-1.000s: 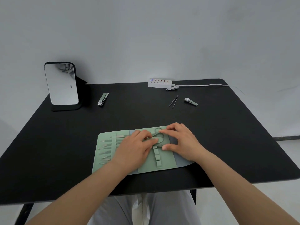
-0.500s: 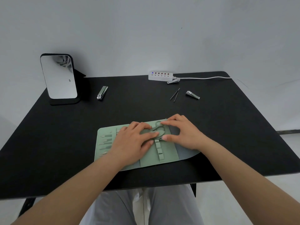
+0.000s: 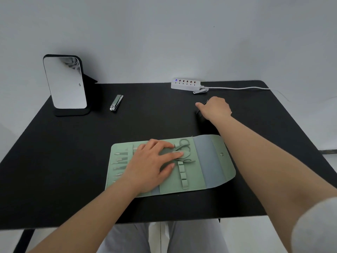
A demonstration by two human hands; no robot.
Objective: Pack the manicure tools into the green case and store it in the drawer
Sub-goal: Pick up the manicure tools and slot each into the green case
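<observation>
The green case [image 3: 215, 161] lies unfolded on the black table, near the front edge. Several small tools [image 3: 121, 159] sit in its left slots, and scissors [image 3: 184, 146] are tucked into its middle strap. My left hand [image 3: 153, 164] rests flat on the case, fingers spread, fingertips on the scissors. My right hand [image 3: 216, 108] is stretched out far behind the case, fingers curled down over the thin dark tweezers [image 3: 206, 102], of which only one tip shows. A silver nail clipper [image 3: 116, 102] lies at the back left. A smaller clipper [image 3: 200, 91] lies by the power strip.
A standing mirror [image 3: 64, 83] occupies the back left corner. A white power strip [image 3: 185, 84] with its cable sits at the back edge against the wall. The table [image 3: 54, 161] is black. No drawer is in view.
My right hand has left the case and reached back right to the tweezers, uncovering the case's right flap and snap. My left hand stays on the case.
</observation>
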